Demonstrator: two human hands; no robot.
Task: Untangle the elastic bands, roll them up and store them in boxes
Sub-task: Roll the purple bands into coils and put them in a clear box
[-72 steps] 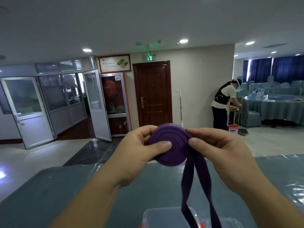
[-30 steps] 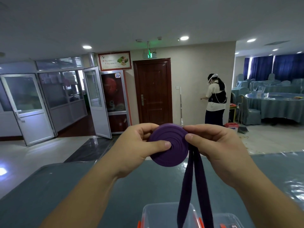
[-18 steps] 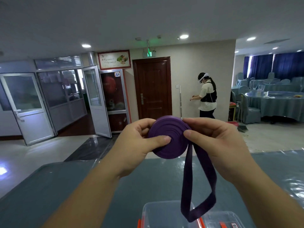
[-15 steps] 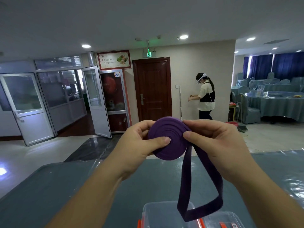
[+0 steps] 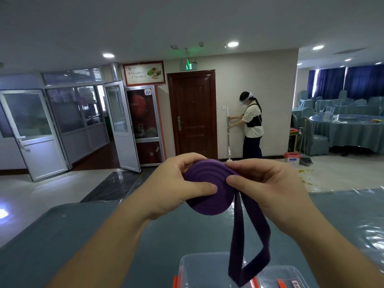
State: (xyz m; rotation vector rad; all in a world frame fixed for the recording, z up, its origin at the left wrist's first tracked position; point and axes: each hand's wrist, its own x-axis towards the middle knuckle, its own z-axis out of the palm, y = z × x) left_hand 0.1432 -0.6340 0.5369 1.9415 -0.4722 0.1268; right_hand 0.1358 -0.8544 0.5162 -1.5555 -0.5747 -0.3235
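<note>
Purple band (image 5: pixel 207 190) mostly coiled, short loop left hanging. Left hand (image 5: pixel 174 188) pinches the coil, right hand (image 5: pixel 268 190) grips the tail. Box (image 5: pixel 209 271) waits below, storing not done.

both my forearms reach forward, hands raised close together. my left hand (image 5: pixel 176 186) grips the purple roll (image 5: pixel 207 190), thumb across its face; my right hand (image 5: pixel 270 190) pinches its edge.

Both hands hold a purple elastic band (image 5: pixel 207 190) rolled into a flat coil above a grey-blue table (image 5: pixel 62 235). The left hand (image 5: pixel 176 188) pinches the coil with its thumb across the face, the right hand (image 5: pixel 268 190) grips its edge, and a loose loop hangs over a clear plastic box (image 5: pixel 203 273).
</note>
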